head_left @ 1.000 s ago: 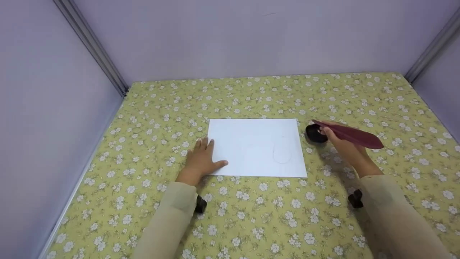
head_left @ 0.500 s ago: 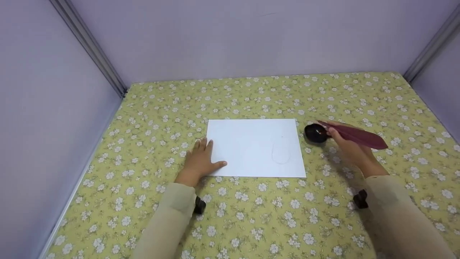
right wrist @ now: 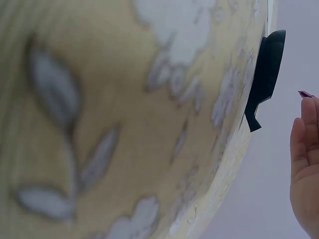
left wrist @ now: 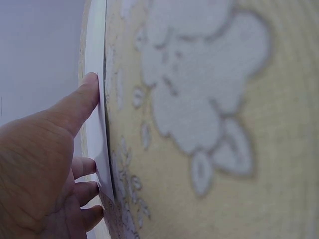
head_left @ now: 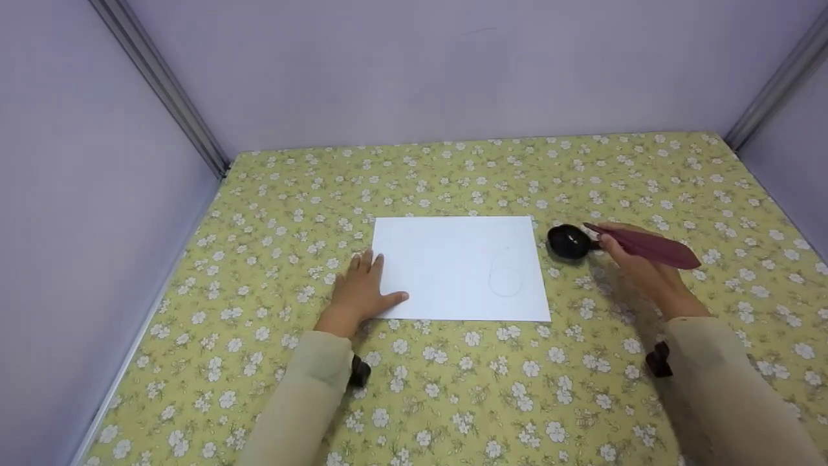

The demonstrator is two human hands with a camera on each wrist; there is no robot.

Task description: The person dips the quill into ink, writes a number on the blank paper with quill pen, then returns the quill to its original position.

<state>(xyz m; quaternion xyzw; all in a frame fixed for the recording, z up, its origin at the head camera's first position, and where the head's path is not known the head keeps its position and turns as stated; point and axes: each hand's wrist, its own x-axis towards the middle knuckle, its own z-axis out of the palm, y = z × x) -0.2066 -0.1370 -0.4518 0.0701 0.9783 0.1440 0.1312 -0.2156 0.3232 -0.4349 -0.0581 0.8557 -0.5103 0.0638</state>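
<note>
My left hand [head_left: 359, 291] rests spread over the left edge of a white sheet of paper [head_left: 440, 268], thumb and fingertips on it. A faint oval outline [head_left: 505, 278] shows on the right part of the sheet. In my right hand [head_left: 640, 266] a dark red feather quill [head_left: 666, 251] is pinched between thumb and fingers, its narrow tip pointing left. Just left of that hand stands a small black bowl [head_left: 568, 243] with a short handle, right of the paper. In the right wrist view the bowl [right wrist: 269, 64] is apart from the hand [right wrist: 306, 164], and only the quill's tip [right wrist: 305, 94] shows.
A yellow-green cloth with white flowers [head_left: 466, 388] covers the table. Pale lilac panels [head_left: 414, 71] stand at the back and both sides, joined by grey metal posts [head_left: 162, 81]. A black wrist device [head_left: 360, 371] is on the left arm.
My right hand has drawn back to the right with the quill, away from over the black bowl, baring its handle. The left hand and the paper have hardly moved.
</note>
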